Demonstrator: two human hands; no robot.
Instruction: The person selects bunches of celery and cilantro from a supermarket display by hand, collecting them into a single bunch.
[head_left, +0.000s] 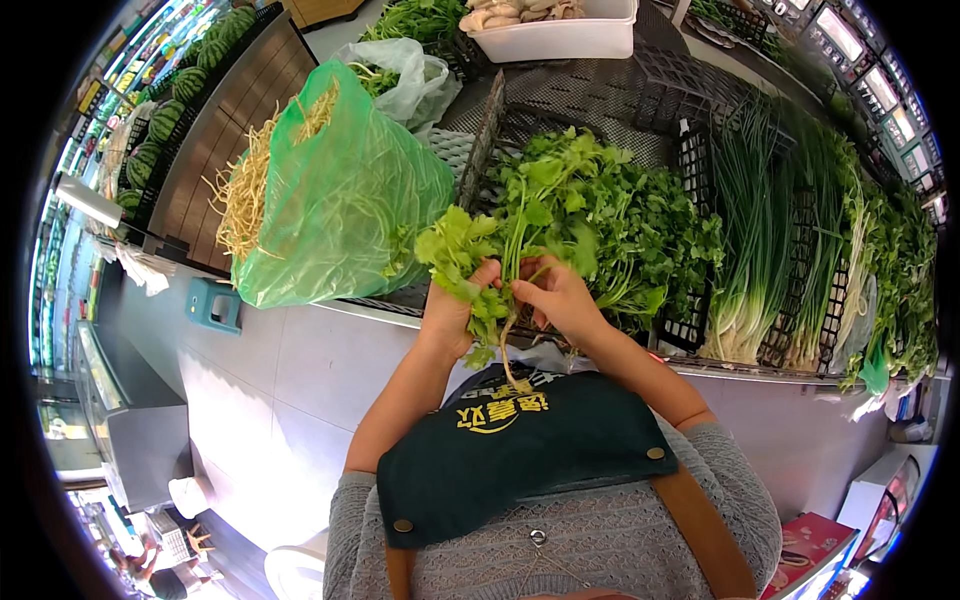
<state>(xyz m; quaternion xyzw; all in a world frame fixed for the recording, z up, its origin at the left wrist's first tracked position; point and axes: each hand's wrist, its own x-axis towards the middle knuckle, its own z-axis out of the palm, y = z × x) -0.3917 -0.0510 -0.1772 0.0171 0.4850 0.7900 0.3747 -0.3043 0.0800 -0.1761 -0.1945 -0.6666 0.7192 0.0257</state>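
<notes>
A coriander plant (512, 259) with a long pale root stands roughly upright between my hands, its root hanging in front of the dark green apron. My right hand (564, 300) pinches its stems just above the root. Yellowish-green leaves (454, 244) are gathered in my left hand (448, 311), with some sprigs drooping below the fingers. Beyond both hands, a heap of leafy coriander (592, 187) fills a black plastic crate. To the left lies a green plastic bag (345, 202), with a bundle of pale roots sticking out of its open end.
Spring onions (750, 247) lie in crates at the right, with more leafy greens (900, 262) farther along. A white tub (559, 37) of mushrooms stands at the back, near a clear plastic bag (409, 79). A teal stool (213, 305) and several watermelons (165, 120) are at the left.
</notes>
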